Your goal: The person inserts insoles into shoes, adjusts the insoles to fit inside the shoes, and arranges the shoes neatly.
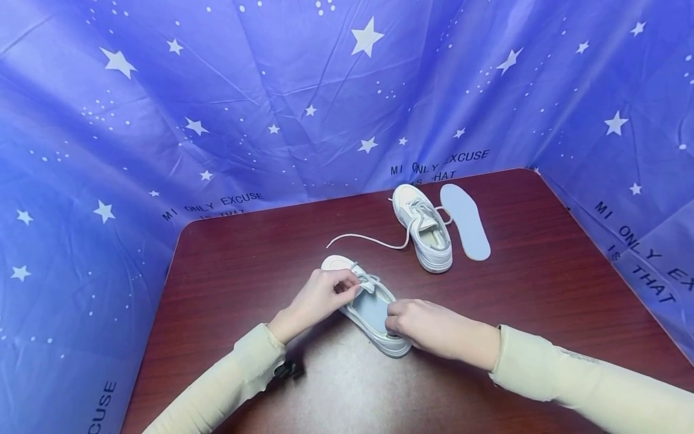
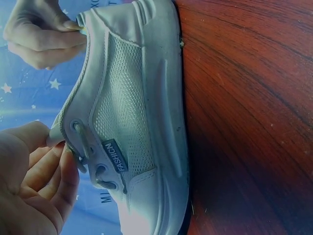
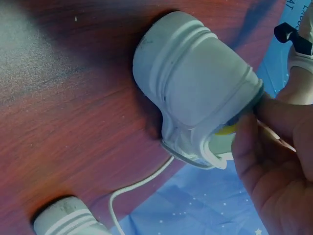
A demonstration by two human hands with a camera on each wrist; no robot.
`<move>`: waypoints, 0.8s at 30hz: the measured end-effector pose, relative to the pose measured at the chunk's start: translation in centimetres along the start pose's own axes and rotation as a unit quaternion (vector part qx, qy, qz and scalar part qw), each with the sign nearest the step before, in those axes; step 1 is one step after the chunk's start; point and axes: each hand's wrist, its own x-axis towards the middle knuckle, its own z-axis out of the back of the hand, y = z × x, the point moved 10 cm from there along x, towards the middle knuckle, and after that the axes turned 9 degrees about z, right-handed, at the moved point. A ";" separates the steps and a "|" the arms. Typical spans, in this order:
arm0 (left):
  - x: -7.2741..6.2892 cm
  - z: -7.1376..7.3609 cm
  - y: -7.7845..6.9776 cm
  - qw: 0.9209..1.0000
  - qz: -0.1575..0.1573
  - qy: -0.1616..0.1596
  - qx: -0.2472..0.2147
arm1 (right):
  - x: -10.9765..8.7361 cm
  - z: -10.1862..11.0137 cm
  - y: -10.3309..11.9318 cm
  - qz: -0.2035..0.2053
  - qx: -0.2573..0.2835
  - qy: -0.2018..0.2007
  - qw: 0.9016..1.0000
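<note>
A white lace-up shoe [image 1: 391,346] stands upright near the table's middle, toe pointing away to the left. Between its collar edges shows a light grey-blue insole [image 1: 373,311]. My left hand [image 1: 317,295] pinches the shoe's tongue [image 2: 56,131] between thumb and fingers, just above the laces [image 2: 82,139]. At the heel, my right hand [image 1: 423,325] has its thumb and fingers together at the insole's rear end; in the right wrist view a yellow patch [image 3: 226,130] shows under the collar beside them. Its fingertips are partly hidden there.
Farther back on the brown table [image 1: 260,259] stands a second white shoe [image 1: 434,256], its long lace [image 1: 368,239] trailing left. A loose light-blue insole [image 1: 467,223] lies to its right. Blue star-printed cloth [image 1: 303,78] hangs behind the table and along its sides.
</note>
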 end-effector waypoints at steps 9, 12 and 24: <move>0.0 0.0 0.1 1.000 0.003 0.001 0.000 | 0.7 -1.4 -1.4 -0.033 0.094 0.026 0.995; 0.0 0.0 0.1 1.000 0.004 0.000 0.003 | 0.9 -1.8 -1.8 -0.054 0.099 0.048 0.992; 0.2 -0.1 0.4 1.000 0.015 0.001 0.001 | 0.6 -0.7 -1.9 -0.124 -0.019 0.052 0.991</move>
